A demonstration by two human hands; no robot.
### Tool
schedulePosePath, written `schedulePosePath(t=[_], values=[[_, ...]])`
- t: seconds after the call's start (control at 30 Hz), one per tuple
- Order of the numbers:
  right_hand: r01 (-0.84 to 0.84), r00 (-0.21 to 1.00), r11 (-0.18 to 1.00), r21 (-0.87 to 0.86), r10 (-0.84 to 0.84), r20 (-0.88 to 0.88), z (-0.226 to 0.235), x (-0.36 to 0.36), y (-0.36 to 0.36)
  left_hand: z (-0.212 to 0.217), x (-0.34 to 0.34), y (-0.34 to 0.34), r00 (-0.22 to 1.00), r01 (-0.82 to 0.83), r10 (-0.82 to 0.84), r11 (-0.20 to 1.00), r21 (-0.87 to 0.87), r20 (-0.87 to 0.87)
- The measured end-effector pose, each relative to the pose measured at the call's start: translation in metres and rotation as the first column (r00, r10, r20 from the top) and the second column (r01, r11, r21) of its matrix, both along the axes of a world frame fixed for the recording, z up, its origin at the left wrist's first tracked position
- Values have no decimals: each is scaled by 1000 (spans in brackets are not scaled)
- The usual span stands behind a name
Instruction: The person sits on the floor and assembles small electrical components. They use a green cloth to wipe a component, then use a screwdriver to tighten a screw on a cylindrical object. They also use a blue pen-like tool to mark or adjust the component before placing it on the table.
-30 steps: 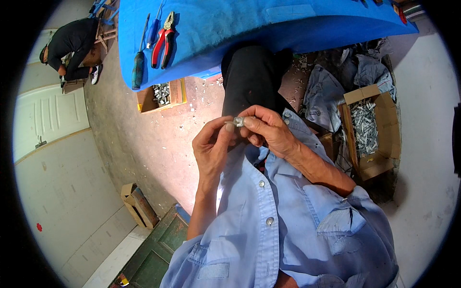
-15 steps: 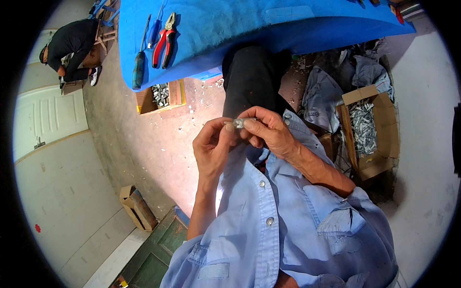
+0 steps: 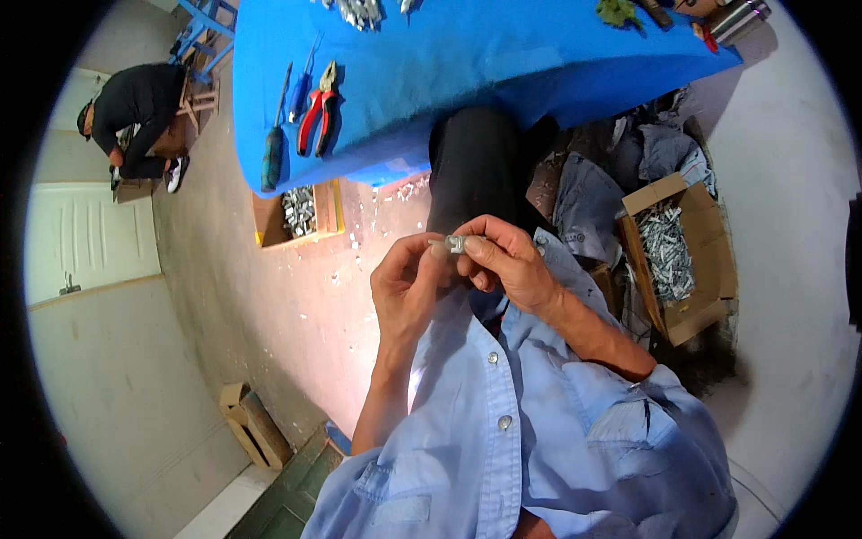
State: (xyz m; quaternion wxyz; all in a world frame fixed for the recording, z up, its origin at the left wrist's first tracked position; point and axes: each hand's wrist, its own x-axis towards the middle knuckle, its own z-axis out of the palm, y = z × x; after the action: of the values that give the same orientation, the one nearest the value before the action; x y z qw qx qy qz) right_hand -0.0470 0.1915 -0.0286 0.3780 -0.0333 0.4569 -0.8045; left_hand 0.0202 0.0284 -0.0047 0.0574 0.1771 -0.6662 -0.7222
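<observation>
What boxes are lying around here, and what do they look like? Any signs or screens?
Cardboard box: on the floor at the right, open, brown, full of small silvery metal pieces.
Wooden box: on the floor under the blue table's edge, open, orange-brown, silvery pieces inside.
Small cardboard box: by the wall at lower left, brown.
No signs or screens show.

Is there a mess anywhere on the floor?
Yes. Small pale scraps lie scattered on the floor beside the open box of metal pieces, under the blue table's edge. They look spilled. Crumpled cloth is heaped by the other box.
</observation>
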Motion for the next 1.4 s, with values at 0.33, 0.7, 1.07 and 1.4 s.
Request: schedulePosePath(t=[0.33, 0.7, 1.07, 1.4], values=[[201, 908, 978, 64, -161, -386, 50, 4, 15, 37, -21, 15, 985, 67, -75, 996, -53, -156], [396, 700, 918, -4, -305, -646, 93, 14, 59, 94, -42, 51, 931, 252, -301, 939, -233, -206], [562, 673, 823, 81, -399, -623, 82, 17, 108, 98, -75, 96, 868, 464, -489, 861, -210, -84], [464, 788, 878, 117, -349, -506, 53, 4, 101, 66, -78, 92, 908, 395, -414, 898, -192, -70]])
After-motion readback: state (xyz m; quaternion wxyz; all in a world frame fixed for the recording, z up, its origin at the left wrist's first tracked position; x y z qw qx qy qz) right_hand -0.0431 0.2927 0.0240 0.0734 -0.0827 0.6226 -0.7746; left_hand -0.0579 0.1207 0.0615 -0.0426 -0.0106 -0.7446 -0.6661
